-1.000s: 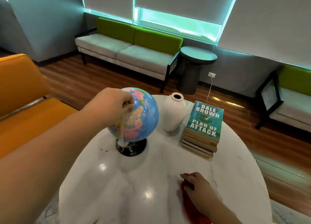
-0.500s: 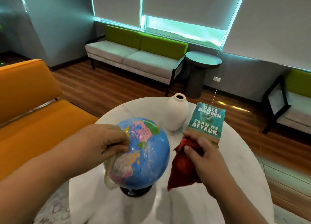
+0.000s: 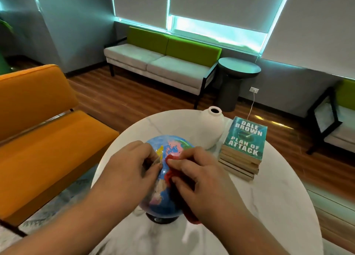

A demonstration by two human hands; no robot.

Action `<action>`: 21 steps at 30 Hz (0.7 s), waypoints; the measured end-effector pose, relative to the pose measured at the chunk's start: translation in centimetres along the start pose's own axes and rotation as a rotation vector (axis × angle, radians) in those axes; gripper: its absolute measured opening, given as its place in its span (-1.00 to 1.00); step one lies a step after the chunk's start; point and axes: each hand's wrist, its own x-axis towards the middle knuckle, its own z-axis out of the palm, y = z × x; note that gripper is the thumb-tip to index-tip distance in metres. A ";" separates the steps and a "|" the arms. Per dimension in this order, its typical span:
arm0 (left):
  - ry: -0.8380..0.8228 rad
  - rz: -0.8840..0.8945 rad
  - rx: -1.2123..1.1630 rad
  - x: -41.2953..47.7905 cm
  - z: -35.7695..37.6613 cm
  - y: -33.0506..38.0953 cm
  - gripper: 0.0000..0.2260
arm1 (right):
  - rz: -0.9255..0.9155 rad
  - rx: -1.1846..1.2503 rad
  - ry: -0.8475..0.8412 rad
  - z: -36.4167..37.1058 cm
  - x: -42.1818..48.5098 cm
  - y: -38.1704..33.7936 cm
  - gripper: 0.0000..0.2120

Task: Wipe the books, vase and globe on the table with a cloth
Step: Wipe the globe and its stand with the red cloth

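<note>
Both forearms reach in from the bottom edge and meet over the globe, which stands on its dark base at the near left part of the round white table.

The left arm comes in from the lower left, back of the hand up. The left hand lies against the globe's upper left side. Its fingers are curled inward, and thumb and fingertips close on what looks like the clear arc that runs over the ball, so this hand grips the globe.

The right arm comes in from the lower right, wrist bent slightly down. The right hand sits on the globe's upper right side, close to the left hand but with a narrow strip of blue between them. Its fingers are bent over a bunched red cloth and press it onto the ball. More cloth hangs below the palm, down past the globe's right flank towards the tabletop.

Beyond the globe, the white vase stands upright near the far edge. The books lie in a stack just right of it, a teal cover on top. Neither hand touches them.

An orange sofa stands to the left of the table. A green sofa and a dark side table stand along the far wall.
</note>
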 end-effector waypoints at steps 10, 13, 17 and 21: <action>-0.028 0.044 -0.071 0.5 0.1 -0.5 -0.71 | 0.309 0.096 0.123 -0.9 -0.1 3.0 -0.81; -0.046 0.072 -0.067 0.2 0.2 -0.2 -0.71 | 0.174 0.107 0.090 -1.1 -0.1 1.5 -0.78; -0.077 0.070 -0.079 -0.1 0.3 0.0 -0.73 | 0.087 0.122 -0.004 -0.2 -0.6 1.0 -0.76; -0.067 0.043 -0.073 0.2 0.1 -0.5 -0.78 | 0.298 0.136 0.134 -1.1 -0.4 4.2 -0.82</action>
